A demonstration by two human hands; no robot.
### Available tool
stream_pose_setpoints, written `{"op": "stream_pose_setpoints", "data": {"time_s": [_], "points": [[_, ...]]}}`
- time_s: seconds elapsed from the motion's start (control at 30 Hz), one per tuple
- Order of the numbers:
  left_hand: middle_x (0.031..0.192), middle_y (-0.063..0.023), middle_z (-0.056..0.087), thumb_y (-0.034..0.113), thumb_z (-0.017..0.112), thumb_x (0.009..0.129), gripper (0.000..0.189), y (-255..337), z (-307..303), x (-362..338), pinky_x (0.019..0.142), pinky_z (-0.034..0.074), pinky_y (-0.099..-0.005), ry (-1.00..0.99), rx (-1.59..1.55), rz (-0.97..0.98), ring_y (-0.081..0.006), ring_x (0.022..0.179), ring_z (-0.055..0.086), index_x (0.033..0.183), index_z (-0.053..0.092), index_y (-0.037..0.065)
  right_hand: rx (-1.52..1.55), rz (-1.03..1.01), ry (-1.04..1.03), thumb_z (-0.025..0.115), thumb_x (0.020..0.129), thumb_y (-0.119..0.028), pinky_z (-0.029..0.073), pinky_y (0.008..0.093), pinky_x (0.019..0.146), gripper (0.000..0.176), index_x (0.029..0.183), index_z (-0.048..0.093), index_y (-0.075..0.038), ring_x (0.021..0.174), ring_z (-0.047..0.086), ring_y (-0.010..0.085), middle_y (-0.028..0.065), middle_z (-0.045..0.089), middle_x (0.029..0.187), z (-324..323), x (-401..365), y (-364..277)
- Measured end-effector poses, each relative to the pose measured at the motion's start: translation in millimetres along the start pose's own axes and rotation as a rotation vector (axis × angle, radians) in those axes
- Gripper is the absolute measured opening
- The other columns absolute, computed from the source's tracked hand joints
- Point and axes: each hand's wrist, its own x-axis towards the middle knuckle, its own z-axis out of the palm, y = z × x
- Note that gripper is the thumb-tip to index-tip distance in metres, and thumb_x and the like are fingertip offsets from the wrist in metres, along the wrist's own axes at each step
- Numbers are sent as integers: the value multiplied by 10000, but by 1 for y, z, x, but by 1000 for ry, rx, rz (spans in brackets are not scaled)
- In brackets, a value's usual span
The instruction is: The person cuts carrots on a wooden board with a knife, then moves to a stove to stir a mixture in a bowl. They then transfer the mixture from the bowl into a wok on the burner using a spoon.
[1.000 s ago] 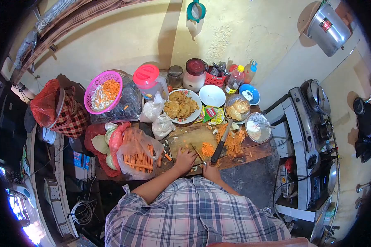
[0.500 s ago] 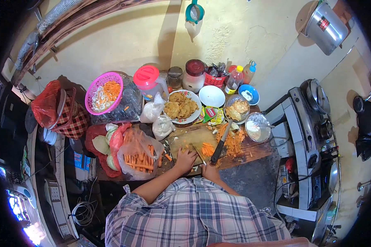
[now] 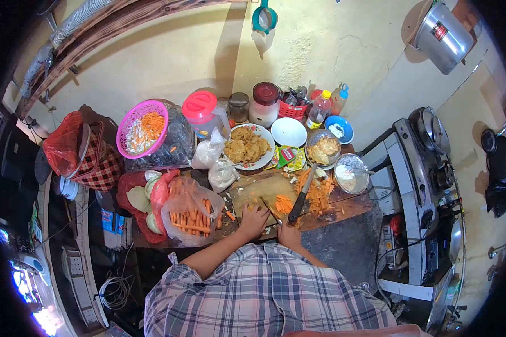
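My left hand (image 3: 254, 220) presses down on the wooden cutting board (image 3: 250, 188) with its fingers curled; what lies under them is hidden. My right hand (image 3: 288, 233) grips a knife (image 3: 272, 212) whose narrow blade slants up and left, close beside the left fingertips. Just right of the blade rests a small pile of carrot strips (image 3: 284, 204). A second knife (image 3: 299, 201) with a black handle lies near my right hand, its blade toward a larger heap of carrot shreds (image 3: 320, 196).
On the left sit a clear bag of carrots (image 3: 192, 216), cabbage (image 3: 138, 199) and a pink basket (image 3: 142, 129) of shredded vegetables. Behind the board are a plate of fritters (image 3: 247, 147), a white plate (image 3: 288, 132) and a flour bowl (image 3: 351, 174). A stove (image 3: 419, 163) stands right.
Both hands stay at nearly the same spot on the board, with the knife still in the right. The whole view has shifted very slightly.
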Motion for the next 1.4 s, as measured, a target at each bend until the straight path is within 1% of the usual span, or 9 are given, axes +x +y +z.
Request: {"op": "stream_pose_setpoints", "data": {"time_s": [0.2,0.27,0.5,0.57,0.8,0.9,1.07,1.2,1.4], "points": [[1072,-37,585,191,591,756,397,-4,9,1,984,228,-639,119,-59,-56,-282,1129,466,1143,597,105,-133,38,64,528,876,-242,486,498,559,246,888,578,-2,654,614,398,217,606,728,-5,-3,9],[1190,-73,542,228,595,773,442,-9,13,-2,980,216,-650,67,-212,-126,-297,1173,433,1202,559,127,-70,-2,245,547,859,-214,480,482,586,234,806,627,0,670,619,365,201,610,766,-9,-6,7],[1452,-136,289,459,568,813,531,19,5,12,983,75,-736,-24,-78,86,-383,1300,283,1311,475,302,-167,-63,238,571,821,-181,480,467,599,183,862,623,-11,669,618,350,181,612,757,-17,-11,7],[1469,-147,271,604,455,834,561,15,10,17,958,-4,-762,-40,2,57,-377,1360,203,1332,452,345,-166,-44,200,567,833,-198,489,461,637,204,923,607,-19,726,622,353,178,628,808,-14,-12,14],[1484,-136,250,616,468,813,622,-2,1,30,972,-7,-753,-109,42,-35,-377,1367,189,1366,402,339,-72,62,170,557,835,-186,485,477,653,198,961,572,-34,727,622,377,193,628,783,-17,-24,20],[1459,-133,288,467,573,783,636,-21,-14,29,996,11,-734,-108,-58,-127,-362,1342,243,1363,409,262,66,146,170,530,865,-232,481,494,649,229,972,560,-32,723,617,405,210,628,753,-30,-31,8],[1162,-120,537,193,666,638,554,-51,-33,7,1004,255,-566,73,-152,-255,-313,1150,438,1172,544,108,172,177,22,479,907,-338,462,514,618,334,1018,581,-40,716,607,438,246,615,729,-39,-33,-1],[1045,-86,590,202,668,648,471,-49,-40,-8,951,313,-503,-74,-206,-257,-294,1079,480,1102,588,105,145,99,-19,480,910,-352,461,510,604,344,956,606,-36,692,602,442,254,608,718,-27,-30,5],[984,-76,594,131,626,732,275,-45,-19,-7,854,415,-433,170,-244,-107,-282,986,523,1003,621,85,147,104,-89,483,905,-353,464,511,613,350,963,608,-32,710,601,446,262,607,723,-16,-26,15]]}}
